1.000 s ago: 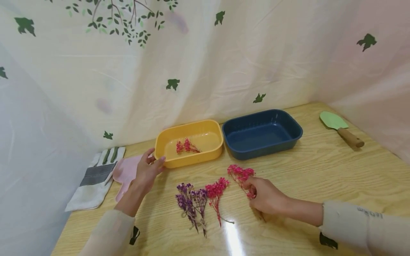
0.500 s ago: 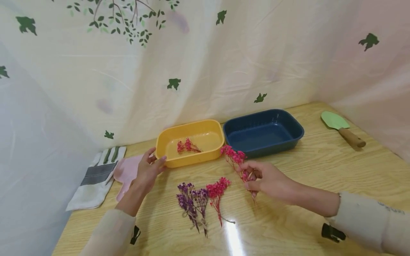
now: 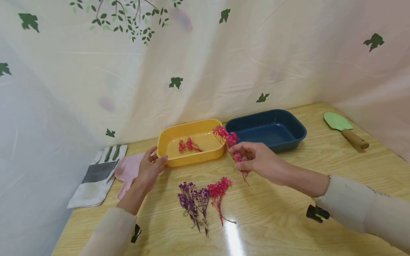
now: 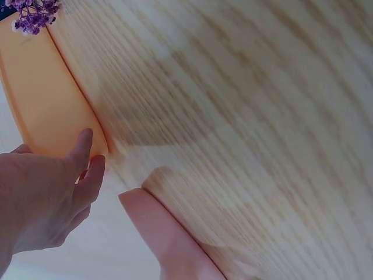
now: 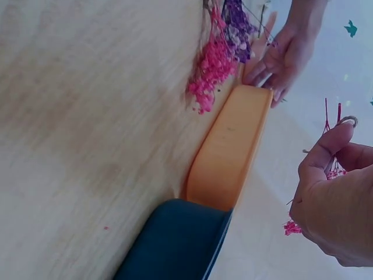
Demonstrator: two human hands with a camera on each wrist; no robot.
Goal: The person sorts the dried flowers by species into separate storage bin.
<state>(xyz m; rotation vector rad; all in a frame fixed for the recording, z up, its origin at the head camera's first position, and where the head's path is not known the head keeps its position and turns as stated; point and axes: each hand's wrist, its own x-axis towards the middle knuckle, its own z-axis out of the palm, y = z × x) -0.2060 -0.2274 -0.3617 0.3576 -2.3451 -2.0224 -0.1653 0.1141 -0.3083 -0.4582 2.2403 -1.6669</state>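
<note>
My right hand [image 3: 259, 161] pinches a sprig of pink dried flowers [image 3: 221, 131] between thumb and fingers. Its blossoms overlap the neighbouring rims of a yellow tray [image 3: 192, 160] and a dark blue tray [image 3: 266, 137], and its stems point down toward me. In the right wrist view the stems [image 5: 332, 125] show a twine tie. My left hand [image 3: 150, 169] holds the yellow tray's near left corner, thumb on the front wall. Inside that tray lies another pink sprig [image 3: 189, 145]. On the table in front are two purple bunches [image 3: 193, 204] and one pink bunch [image 3: 219, 192], stems toward me.
Gloves [image 3: 97, 177] with a grey band lie at the left, beside a pink flat-bladed tool [image 3: 128, 172] partly behind the left hand. A green trowel [image 3: 346, 129] with a wooden handle lies at the far right. A leaf-printed cloth [image 3: 205, 60] hangs behind the trays.
My right hand has lifted the pink sprig from the table and carried it up and forward, slightly left, toward the trays. The left hand stays at the yellow tray's corner.
</note>
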